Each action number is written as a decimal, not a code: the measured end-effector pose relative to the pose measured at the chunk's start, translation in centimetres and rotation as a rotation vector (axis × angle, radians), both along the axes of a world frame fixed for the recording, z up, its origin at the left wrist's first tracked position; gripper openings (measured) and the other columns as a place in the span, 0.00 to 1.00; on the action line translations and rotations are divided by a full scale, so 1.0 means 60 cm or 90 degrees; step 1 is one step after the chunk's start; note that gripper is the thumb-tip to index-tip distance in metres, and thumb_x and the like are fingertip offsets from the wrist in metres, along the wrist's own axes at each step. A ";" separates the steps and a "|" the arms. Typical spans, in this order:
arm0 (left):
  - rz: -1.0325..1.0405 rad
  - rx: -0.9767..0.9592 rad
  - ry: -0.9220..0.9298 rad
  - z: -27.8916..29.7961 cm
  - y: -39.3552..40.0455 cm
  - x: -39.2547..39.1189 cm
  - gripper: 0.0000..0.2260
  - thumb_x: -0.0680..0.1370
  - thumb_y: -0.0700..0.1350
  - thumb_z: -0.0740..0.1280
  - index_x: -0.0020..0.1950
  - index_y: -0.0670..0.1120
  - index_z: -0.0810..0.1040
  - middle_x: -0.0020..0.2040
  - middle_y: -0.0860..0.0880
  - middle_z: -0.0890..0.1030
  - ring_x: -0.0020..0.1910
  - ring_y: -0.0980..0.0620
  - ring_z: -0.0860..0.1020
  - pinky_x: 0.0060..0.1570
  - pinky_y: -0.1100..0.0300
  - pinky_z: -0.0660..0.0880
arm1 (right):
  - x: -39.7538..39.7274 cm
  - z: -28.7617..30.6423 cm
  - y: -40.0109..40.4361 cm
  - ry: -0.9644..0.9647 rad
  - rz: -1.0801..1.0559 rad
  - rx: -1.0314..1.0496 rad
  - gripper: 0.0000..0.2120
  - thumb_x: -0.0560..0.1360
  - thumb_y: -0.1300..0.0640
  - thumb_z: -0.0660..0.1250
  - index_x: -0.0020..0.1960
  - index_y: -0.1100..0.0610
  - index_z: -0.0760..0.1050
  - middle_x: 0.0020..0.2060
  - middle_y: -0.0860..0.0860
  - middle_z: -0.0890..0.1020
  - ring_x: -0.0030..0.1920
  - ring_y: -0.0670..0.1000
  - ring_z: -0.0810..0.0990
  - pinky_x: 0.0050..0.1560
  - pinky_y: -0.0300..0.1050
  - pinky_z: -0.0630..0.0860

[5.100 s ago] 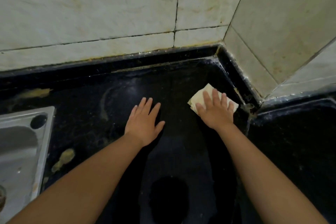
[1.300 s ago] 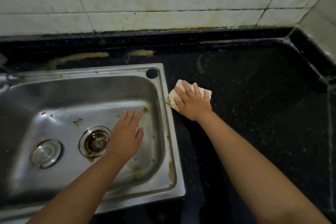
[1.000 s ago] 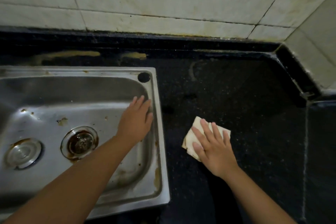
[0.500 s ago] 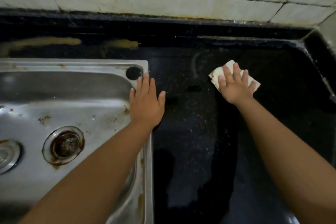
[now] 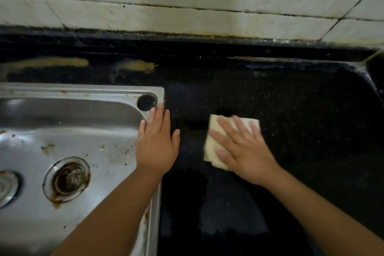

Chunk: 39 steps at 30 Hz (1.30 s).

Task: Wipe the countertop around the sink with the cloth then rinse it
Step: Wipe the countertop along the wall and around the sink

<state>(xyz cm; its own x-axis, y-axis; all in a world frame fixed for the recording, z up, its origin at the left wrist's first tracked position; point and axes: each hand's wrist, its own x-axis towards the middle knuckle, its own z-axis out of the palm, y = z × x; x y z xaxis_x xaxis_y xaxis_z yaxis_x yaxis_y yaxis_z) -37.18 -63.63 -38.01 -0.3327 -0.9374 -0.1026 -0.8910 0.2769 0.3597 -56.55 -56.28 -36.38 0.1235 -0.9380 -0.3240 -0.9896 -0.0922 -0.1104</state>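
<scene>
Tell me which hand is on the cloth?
The right hand: its straight, spread fingers press the folded pale cloth flat on the black countertop. The left hand lies bare over the sink rim's right edge.

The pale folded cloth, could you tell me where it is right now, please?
In the head view, the pale folded cloth lies on the black countertop just right of the steel sink, flat under the right hand.

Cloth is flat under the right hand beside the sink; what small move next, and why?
Probably slide the cloth up toward the yellowish smears behind the sink. The right hand already presses it flat on the countertop, and those smears remain.
</scene>
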 end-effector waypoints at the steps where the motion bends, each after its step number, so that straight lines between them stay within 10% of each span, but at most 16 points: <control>1: -0.001 -0.002 0.006 0.000 0.000 0.000 0.31 0.74 0.54 0.43 0.75 0.42 0.52 0.76 0.47 0.48 0.75 0.51 0.45 0.71 0.55 0.41 | -0.037 0.002 0.016 0.031 -0.050 -0.025 0.33 0.77 0.37 0.30 0.72 0.46 0.61 0.72 0.48 0.61 0.71 0.58 0.63 0.68 0.59 0.58; 6: 0.002 -0.043 0.014 -0.010 0.000 0.001 0.30 0.76 0.55 0.44 0.73 0.40 0.58 0.76 0.44 0.54 0.75 0.48 0.51 0.70 0.53 0.44 | -0.201 0.017 -0.063 0.021 -0.499 -0.009 0.24 0.81 0.44 0.42 0.76 0.44 0.47 0.76 0.47 0.42 0.76 0.55 0.42 0.72 0.59 0.42; 12: 0.005 -0.113 -0.013 -0.018 -0.001 -0.002 0.27 0.75 0.52 0.49 0.65 0.35 0.71 0.68 0.38 0.70 0.68 0.39 0.67 0.64 0.44 0.57 | -0.147 0.013 -0.244 -0.040 -0.631 -0.021 0.26 0.81 0.46 0.41 0.77 0.51 0.42 0.76 0.52 0.39 0.75 0.59 0.37 0.71 0.63 0.38; 27: 0.045 -0.110 -0.039 -0.008 0.008 -0.005 0.32 0.74 0.56 0.45 0.67 0.36 0.69 0.70 0.39 0.67 0.71 0.41 0.62 0.67 0.45 0.56 | -0.003 -0.004 -0.055 -0.070 0.057 0.005 0.30 0.74 0.39 0.38 0.75 0.43 0.50 0.76 0.47 0.43 0.76 0.54 0.42 0.72 0.60 0.42; 30: 0.061 -0.101 -0.039 -0.007 0.008 -0.005 0.32 0.74 0.56 0.45 0.67 0.35 0.69 0.69 0.37 0.67 0.71 0.39 0.62 0.67 0.44 0.57 | -0.086 0.005 0.001 0.008 -0.060 -0.029 0.36 0.69 0.32 0.35 0.74 0.42 0.54 0.74 0.47 0.48 0.74 0.56 0.55 0.67 0.66 0.57; 34: 0.060 -0.104 -0.046 -0.011 0.006 -0.005 0.30 0.74 0.54 0.48 0.65 0.35 0.71 0.67 0.36 0.70 0.68 0.35 0.64 0.65 0.45 0.58 | -0.158 0.015 -0.052 -0.012 -0.336 0.030 0.25 0.79 0.40 0.40 0.75 0.42 0.42 0.75 0.44 0.37 0.75 0.53 0.37 0.72 0.57 0.39; 39: 0.066 -0.116 -0.036 -0.011 0.005 -0.003 0.34 0.73 0.57 0.43 0.69 0.38 0.68 0.71 0.40 0.66 0.72 0.41 0.59 0.68 0.51 0.52 | -0.065 0.003 -0.199 -0.046 -0.239 -0.018 0.24 0.81 0.45 0.43 0.76 0.45 0.43 0.76 0.47 0.38 0.75 0.56 0.37 0.72 0.59 0.38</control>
<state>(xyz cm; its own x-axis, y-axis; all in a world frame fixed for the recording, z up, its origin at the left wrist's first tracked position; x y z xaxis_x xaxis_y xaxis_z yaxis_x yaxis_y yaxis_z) -37.37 -63.32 -38.66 -0.2321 -0.9711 0.0556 -0.9354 0.2385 0.2610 -60.44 -68.21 -36.20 -0.2096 -0.9303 -0.3011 -0.9447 0.2721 -0.1830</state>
